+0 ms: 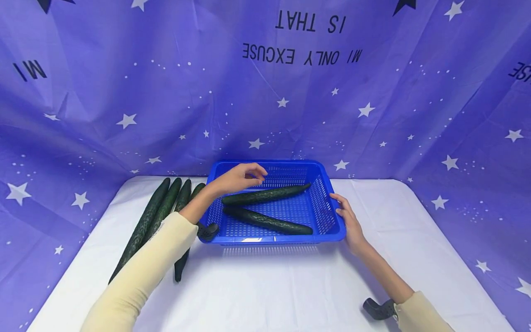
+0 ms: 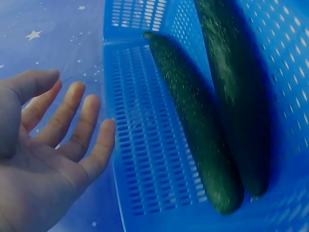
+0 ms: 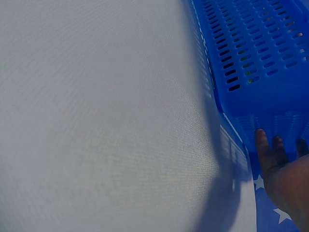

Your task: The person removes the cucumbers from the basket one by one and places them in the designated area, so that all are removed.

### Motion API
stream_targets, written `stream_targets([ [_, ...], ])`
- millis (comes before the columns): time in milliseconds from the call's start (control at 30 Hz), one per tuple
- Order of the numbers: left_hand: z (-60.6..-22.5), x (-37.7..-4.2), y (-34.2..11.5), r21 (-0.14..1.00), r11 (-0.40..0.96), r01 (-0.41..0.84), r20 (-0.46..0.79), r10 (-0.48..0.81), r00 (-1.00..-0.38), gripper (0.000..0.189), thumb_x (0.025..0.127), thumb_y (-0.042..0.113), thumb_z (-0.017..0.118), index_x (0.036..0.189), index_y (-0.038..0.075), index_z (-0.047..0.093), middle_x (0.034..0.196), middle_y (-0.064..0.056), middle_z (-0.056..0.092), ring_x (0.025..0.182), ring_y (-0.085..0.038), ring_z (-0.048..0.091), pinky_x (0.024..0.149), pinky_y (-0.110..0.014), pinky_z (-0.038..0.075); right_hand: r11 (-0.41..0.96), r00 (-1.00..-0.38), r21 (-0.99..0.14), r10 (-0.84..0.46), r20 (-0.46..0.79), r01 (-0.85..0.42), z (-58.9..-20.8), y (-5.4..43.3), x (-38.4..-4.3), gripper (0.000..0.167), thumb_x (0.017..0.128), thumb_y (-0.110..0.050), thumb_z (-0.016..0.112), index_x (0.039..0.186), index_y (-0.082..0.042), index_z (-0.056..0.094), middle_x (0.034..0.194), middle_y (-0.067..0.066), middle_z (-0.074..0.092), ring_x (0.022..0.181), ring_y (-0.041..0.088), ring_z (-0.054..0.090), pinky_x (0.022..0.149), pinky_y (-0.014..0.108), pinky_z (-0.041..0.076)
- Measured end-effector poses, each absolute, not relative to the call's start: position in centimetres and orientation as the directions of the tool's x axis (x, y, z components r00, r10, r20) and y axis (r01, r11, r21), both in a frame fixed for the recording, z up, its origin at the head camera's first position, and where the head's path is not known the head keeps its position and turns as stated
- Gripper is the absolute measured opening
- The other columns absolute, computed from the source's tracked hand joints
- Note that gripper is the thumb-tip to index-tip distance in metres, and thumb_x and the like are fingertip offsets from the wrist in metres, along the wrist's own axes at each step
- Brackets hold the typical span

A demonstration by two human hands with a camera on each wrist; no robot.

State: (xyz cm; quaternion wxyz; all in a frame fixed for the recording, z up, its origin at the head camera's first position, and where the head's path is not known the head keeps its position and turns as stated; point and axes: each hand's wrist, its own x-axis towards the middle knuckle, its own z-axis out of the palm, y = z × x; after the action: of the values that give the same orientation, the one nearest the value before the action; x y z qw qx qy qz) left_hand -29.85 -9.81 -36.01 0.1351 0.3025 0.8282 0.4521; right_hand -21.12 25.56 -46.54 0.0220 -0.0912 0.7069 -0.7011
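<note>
A blue plastic basket (image 1: 269, 239) with slotted walls holds two long dark-green cucumbers, one toward the back (image 1: 265, 194) and one toward the front (image 1: 269, 221). Over the basket's left back part hovers my left hand (image 1: 242, 177), its fingers loosely bent and nothing in its grasp. The left wrist view shows its palm (image 2: 38, 179) bare beside the basket's wall. My right hand (image 1: 350, 226) holds the basket at its right rim. In the right wrist view, several fingers (image 3: 263, 147) press against the basket's outer wall; the thumb is hidden there.
Several more cucumbers (image 1: 143, 223) lie side by side on the white tabletop (image 1: 265, 290), left of the basket and partly behind the left forearm. A purple curtain (image 1: 265, 115) with stars and lettering hangs close behind the basket. Both wrists carry dark camera mounts (image 1: 378, 310).
</note>
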Motion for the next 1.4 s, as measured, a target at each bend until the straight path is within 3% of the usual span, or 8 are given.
stream_targets([
  [300, -37.3, -31.1, -7.7, 0.805, 0.435, 0.403, -0.034, 0.712, -0.701, 0.027, 0.100, 0.004, 0.058, 0.127, -0.001, 0.061, 0.117, -0.020, 0.066, 0.111, -0.028, 0.060, 0.098, -0.039, 0.047, -0.017, -0.982, -0.995, -0.155, 0.104, -0.103, -46.6, 25.6, -21.1, 0.047, 0.105, -0.015, 0.028, 0.151, -0.007, 0.028, 0.154, 0.015, 0.022, 0.126, 0.029, 0.032, 0.092, 0.025, 0.043],
  [500, -39.5, -31.6, -7.1, 0.809, 0.490, 0.324, -0.209, 0.756, -0.621, 0.033, 0.100, 0.005, 0.059, 0.133, -0.003, 0.059, 0.121, -0.022, 0.064, 0.111, -0.022, 0.060, 0.101, -0.041, 0.044, -0.002, -0.982, -0.995, -0.161, 0.099, -0.100, -46.7, 25.5, -21.2, 0.048, 0.104, -0.015, 0.028, 0.152, -0.007, 0.028, 0.155, 0.015, 0.021, 0.125, 0.029, 0.033, 0.091, 0.025, 0.043],
  [767, -41.0, -31.6, -6.8, 0.786, 0.568, 0.243, -0.414, 0.776, -0.475, 0.040, 0.097, 0.001, 0.063, 0.136, 0.005, 0.060, 0.131, -0.012, 0.061, 0.123, -0.022, 0.054, 0.101, -0.036, 0.044, 0.007, -0.982, -0.995, -0.163, 0.100, -0.103, -46.7, 25.6, -21.2, 0.048, 0.104, -0.015, 0.028, 0.152, -0.007, 0.028, 0.157, 0.014, 0.020, 0.129, 0.030, 0.029, 0.095, 0.024, 0.039],
  [1033, -41.2, -31.8, -6.5, 0.740, 0.621, 0.258, -0.511, 0.768, -0.385, 0.051, 0.091, -0.008, 0.065, 0.137, 0.014, 0.062, 0.131, -0.002, 0.059, 0.125, -0.017, 0.050, 0.100, -0.031, 0.045, 0.023, -0.982, -0.995, -0.165, 0.092, -0.097, -46.8, 25.8, -21.4, 0.049, 0.104, -0.016, 0.027, 0.153, -0.011, 0.028, 0.159, 0.013, 0.017, 0.133, 0.032, 0.028, 0.096, 0.024, 0.039],
  [1267, -41.3, -31.8, -6.1, 0.640, 0.680, 0.357, -0.553, 0.730, -0.401, 0.057, 0.088, -0.004, 0.069, 0.132, 0.032, 0.065, 0.136, 0.001, 0.056, 0.128, -0.016, 0.048, 0.106, -0.035, 0.039, 0.032, -0.982, -0.995, -0.166, 0.089, -0.095, -46.8, 25.8, -21.4, 0.049, 0.104, -0.017, 0.027, 0.153, -0.010, 0.027, 0.159, 0.013, 0.017, 0.133, 0.034, 0.028, 0.095, 0.024, 0.040],
  [1400, -41.2, -31.8, -5.9, 0.617, 0.695, 0.370, -0.557, 0.717, -0.419, 0.058, 0.089, -0.006, 0.068, 0.131, 0.034, 0.066, 0.132, 0.001, 0.056, 0.126, -0.016, 0.049, 0.106, -0.037, 0.039, 0.020, -0.982, -0.995, -0.163, 0.091, -0.095, -46.7, 25.7, -21.4, 0.049, 0.104, -0.016, 0.027, 0.153, -0.009, 0.027, 0.159, 0.014, 0.018, 0.132, 0.033, 0.029, 0.094, 0.023, 0.040],
])
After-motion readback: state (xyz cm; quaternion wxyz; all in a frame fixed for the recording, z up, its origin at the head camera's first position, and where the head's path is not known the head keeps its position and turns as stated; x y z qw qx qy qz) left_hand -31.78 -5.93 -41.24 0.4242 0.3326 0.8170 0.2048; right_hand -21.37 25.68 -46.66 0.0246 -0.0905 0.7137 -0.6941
